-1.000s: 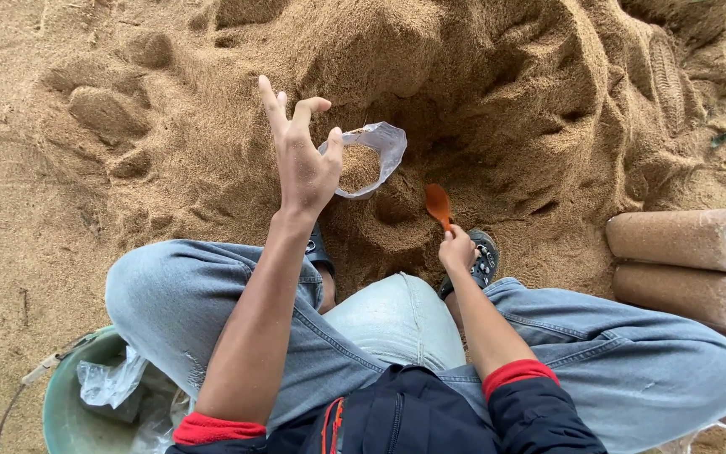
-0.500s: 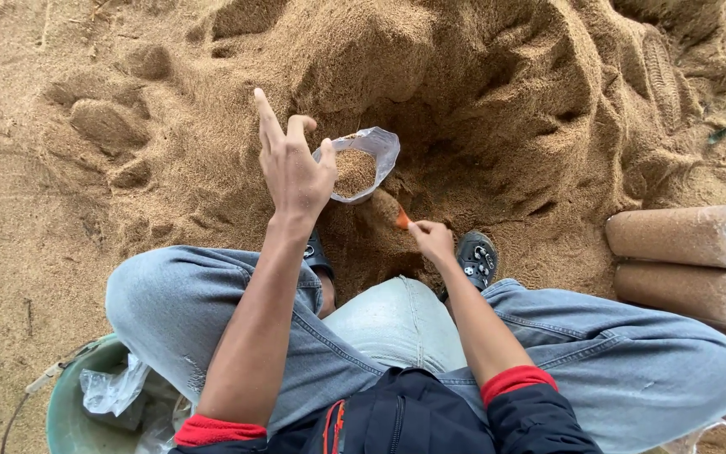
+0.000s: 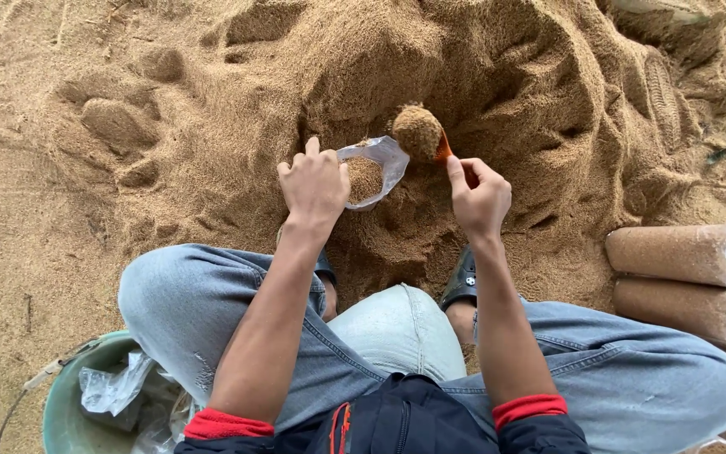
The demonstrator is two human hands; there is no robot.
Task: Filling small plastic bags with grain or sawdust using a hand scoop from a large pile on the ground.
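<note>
1. Bag (image 3: 371, 172), clear plastic and part-filled, sits in front of the knees, its mouth pinched open by the left hand (image 3: 317, 185).
2. Right hand (image 3: 479, 195) grips an orange scoop (image 3: 420, 134) heaped with sawdust (image 3: 363, 59) beside the bag's rim.
3. Risk: the floppy mouth could fold shut, or the heaped load could spill past it.

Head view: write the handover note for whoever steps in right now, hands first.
Left hand: holds a clear plastic bag open by its mouth, partly filled with sawdust.
Right hand: grips an orange scoop, heaped with sawdust, just beside the bag's mouth.
Around: the big sawdust pile lies in front of the knees; filled bags lie stacked on the right; a green bucket with spare plastic bags sits at the left.
Done: several bags packed, this one started.
Left: tip in this scoop and likely more; the bag looks far from full.
</note>
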